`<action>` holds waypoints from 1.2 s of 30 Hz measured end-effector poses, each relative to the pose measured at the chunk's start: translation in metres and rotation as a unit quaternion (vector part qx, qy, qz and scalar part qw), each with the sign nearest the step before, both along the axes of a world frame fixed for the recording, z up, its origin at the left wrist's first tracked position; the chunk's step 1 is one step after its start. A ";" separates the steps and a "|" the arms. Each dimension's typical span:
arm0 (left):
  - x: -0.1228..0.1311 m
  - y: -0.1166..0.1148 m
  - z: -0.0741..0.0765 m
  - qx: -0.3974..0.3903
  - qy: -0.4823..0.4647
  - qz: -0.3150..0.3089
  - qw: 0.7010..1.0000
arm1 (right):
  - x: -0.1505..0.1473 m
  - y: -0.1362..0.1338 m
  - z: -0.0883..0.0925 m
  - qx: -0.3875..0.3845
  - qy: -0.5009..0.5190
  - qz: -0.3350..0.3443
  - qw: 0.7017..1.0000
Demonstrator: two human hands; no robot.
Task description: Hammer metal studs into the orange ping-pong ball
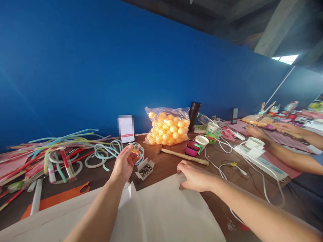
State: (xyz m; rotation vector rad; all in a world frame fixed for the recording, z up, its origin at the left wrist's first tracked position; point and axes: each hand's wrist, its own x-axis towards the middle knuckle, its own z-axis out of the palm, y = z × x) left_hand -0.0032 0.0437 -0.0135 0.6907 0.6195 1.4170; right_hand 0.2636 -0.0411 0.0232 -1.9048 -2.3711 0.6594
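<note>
My left hand [124, 164] is raised above the table, fingers pinched on a small orange ball studded with shiny metal pins [136, 147]. Just below it stands a small open cardboard box of metal pins [144, 169]. My right hand [193, 177] rests palm down with curled fingers on the far edge of a large white sheet of paper [161, 208] that lies in front of me. A clear bag of orange balls [168, 127] stands behind the box. A wooden-handled hammer [184, 156] lies between the bag and my right hand.
Coloured tubes and straws [63, 148] pile up at the left. Paper cups [202, 140], a dark tumbler [194, 115], a white power strip [264, 164] and cables crowd the right. Another person's arms [285, 151] reach over the table at far right. A blue wall [101, 74] stands behind.
</note>
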 end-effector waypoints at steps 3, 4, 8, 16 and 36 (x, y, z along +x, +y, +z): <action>0.000 0.000 0.000 -0.003 -0.002 0.004 1.000 | 0.002 0.007 -0.003 -0.028 -0.010 -0.017 0.999; 0.000 -0.001 0.000 -0.004 -0.001 0.004 1.000 | 0.003 0.009 -0.005 -0.037 -0.012 -0.018 0.999; 0.001 -0.001 0.001 -0.006 0.007 0.001 1.000 | 0.008 0.010 -0.012 -0.054 -0.011 -0.008 0.998; 0.004 -0.005 0.003 -0.014 0.007 0.004 1.000 | 0.031 -0.011 -0.006 -0.115 0.026 0.009 0.993; 0.013 -0.004 0.004 -0.015 -0.055 0.027 0.998 | 0.038 -0.001 0.028 0.115 0.044 -0.108 0.987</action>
